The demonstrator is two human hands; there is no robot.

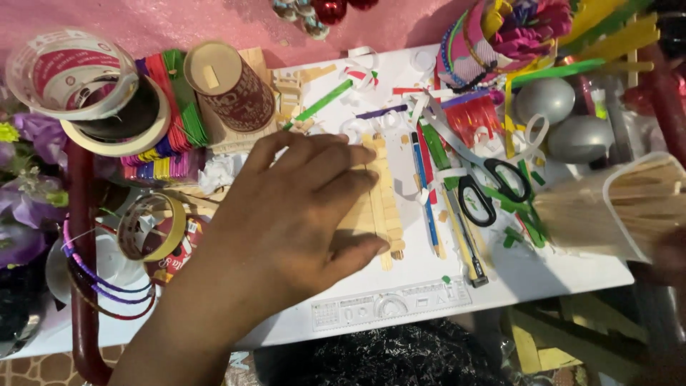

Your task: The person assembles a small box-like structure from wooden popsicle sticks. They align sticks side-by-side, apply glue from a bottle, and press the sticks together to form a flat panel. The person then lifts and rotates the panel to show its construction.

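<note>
My left hand (pixel 286 214) lies flat with fingers spread on a panel of plain wooden craft sticks (pixel 386 193), pressing it onto the white table (pixel 543 275). Its palm hides most of the panel. At the right edge my right hand (pixel 672 254) shows only as a blurred shape. It seems to grip a clear plastic tub of wooden sticks (pixel 614 204), which is tilted on its side above the table's right end.
Black-handled scissors (pixel 493 186), a blue pencil (pixel 426 207) and coloured stick scraps lie right of the panel. A white stencil ruler (pixel 389 306) sits at the front edge. Tape rolls (pixel 71 71), an upturned paper cup (pixel 229 86) and coloured sticks (pixel 164 143) crowd the left. Two silver balls (pixel 547 100) are at the back right.
</note>
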